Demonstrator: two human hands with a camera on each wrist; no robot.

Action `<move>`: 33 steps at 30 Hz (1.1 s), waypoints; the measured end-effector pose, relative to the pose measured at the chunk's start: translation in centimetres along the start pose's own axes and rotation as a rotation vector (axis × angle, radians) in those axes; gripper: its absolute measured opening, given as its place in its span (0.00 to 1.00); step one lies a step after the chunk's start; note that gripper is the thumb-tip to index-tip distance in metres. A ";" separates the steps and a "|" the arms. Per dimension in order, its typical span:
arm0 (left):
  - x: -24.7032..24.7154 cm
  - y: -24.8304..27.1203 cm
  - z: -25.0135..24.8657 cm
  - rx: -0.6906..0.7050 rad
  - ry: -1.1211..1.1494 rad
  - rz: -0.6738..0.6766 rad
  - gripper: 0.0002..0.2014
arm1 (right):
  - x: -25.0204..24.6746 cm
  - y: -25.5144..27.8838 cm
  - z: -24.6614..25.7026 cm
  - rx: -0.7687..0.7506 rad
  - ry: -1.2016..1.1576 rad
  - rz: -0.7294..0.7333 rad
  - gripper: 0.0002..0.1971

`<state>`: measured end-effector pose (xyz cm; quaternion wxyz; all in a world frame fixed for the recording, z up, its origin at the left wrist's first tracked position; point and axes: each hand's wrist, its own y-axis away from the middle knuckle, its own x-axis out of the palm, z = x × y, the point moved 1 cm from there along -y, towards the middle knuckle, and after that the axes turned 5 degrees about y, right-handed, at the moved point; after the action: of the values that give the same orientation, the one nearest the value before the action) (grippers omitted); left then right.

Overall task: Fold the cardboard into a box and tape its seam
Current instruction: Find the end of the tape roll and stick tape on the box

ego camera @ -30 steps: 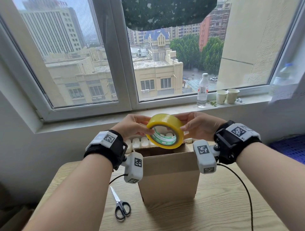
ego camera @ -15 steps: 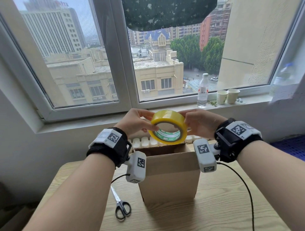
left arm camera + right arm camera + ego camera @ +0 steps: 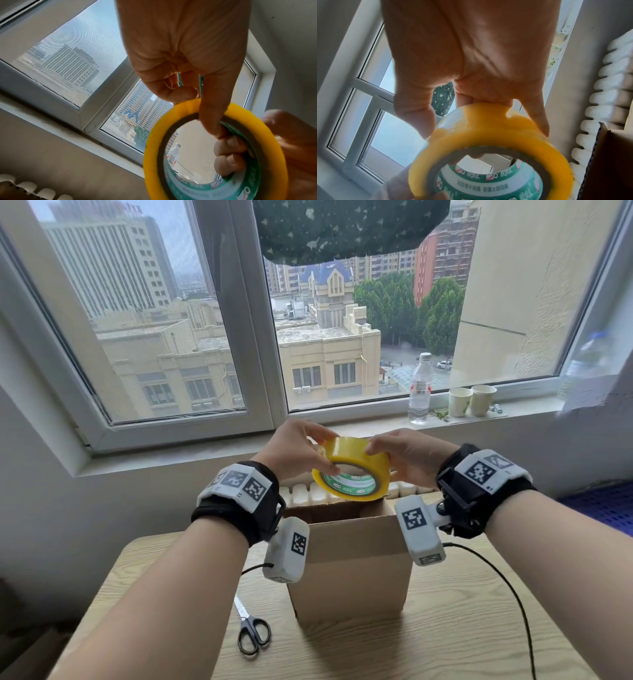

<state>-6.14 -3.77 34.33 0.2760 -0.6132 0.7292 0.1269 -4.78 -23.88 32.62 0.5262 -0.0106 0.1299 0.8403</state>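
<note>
Tilted flatter now, tape roll (image 3: 352, 470) (both hands gripping)

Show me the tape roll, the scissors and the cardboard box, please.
tape roll (image 3: 356, 453): head view, yellow outer band.
scissors (image 3: 253, 635): head view, black handles.
cardboard box (image 3: 352, 577): head view, near wall.

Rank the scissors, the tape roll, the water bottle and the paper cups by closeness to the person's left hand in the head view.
1. Tape roll: held in the left hand.
2. Water bottle: on the windowsill, to the right.
3. Scissors: on the table, below the hand; too close to the bottle to call.
4. Paper cups: on the sill, beyond the bottle.
</note>
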 end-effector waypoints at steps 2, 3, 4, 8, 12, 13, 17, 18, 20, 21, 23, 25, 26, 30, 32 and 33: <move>0.1 -0.1 -0.1 0.010 -0.007 -0.005 0.25 | 0.1 0.1 0.1 -0.002 0.006 0.004 0.12; 0.0 -0.1 0.0 0.007 0.010 -0.008 0.25 | 0.2 0.2 0.0 -0.007 -0.004 0.008 0.16; -0.1 0.0 0.0 0.001 0.036 -0.009 0.24 | 0.1 0.3 0.0 -0.015 -0.022 0.015 0.19; -0.5 0.1 0.1 -0.013 0.134 0.003 0.22 | -0.1 0.6 -0.4 -0.065 -0.121 0.090 0.21; -1.2 0.1 0.5 -0.023 0.122 0.070 0.26 | -0.2 0.7 -0.7 -0.077 -0.157 0.137 0.21; -1.4 0.1 0.7 -0.035 0.091 0.113 0.28 | -0.3 0.7 -0.7 -0.075 -0.181 0.142 0.23; -1.5 0.3 1.6 -0.071 0.087 0.155 0.20 | -0.4 0.7 -0.4 -0.060 -0.209 0.107 0.25; -1.4 0.2 1.6 -0.065 0.097 0.143 0.20 | -0.3 0.7 -0.2 -0.052 -0.190 0.079 0.23; -1.0 0.2 1.3 -0.048 0.106 0.120 0.19 | -0.1 0.6 0.4 -0.035 -0.144 0.019 0.18; -0.9 0.1 1.2 -0.042 0.106 0.105 0.19 | 0.1 0.6 0.7 -0.034 -0.100 -0.014 0.14; -0.8 -0.1 1.0 -0.037 0.081 0.067 0.20 | 0.5 0.6 1.0 -0.030 0.013 -0.079 0.06; -0.6 -0.4 0.9 -0.036 0.032 0.053 0.23 | 0.8 0.4 0.9 -0.018 0.060 -0.112 0.06; -0.5 -0.5 1.0 -0.038 0.017 0.057 0.24 | 1.0 0.3 0.9 -0.010 0.060 -0.124 0.07; 0.0 -0.4 1.1 -0.032 0.003 0.045 0.25 | 1.2 -0.2 0.8 0.015 0.136 -0.184 0.12; 0.3 -0.3 1.0 -0.027 -0.010 0.038 0.26 | 1.1 -0.4 0.9 0.027 0.182 -0.211 0.12; 0.3 -0.3 1.0 -0.026 -0.015 0.033 0.26 | 1.1 -0.4 1.0 0.031 0.191 -0.223 0.11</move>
<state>-5.68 -3.62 33.41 0.2715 -0.6034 0.7356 0.1455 -4.75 -22.50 33.37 0.6017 -0.0969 0.1904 0.7696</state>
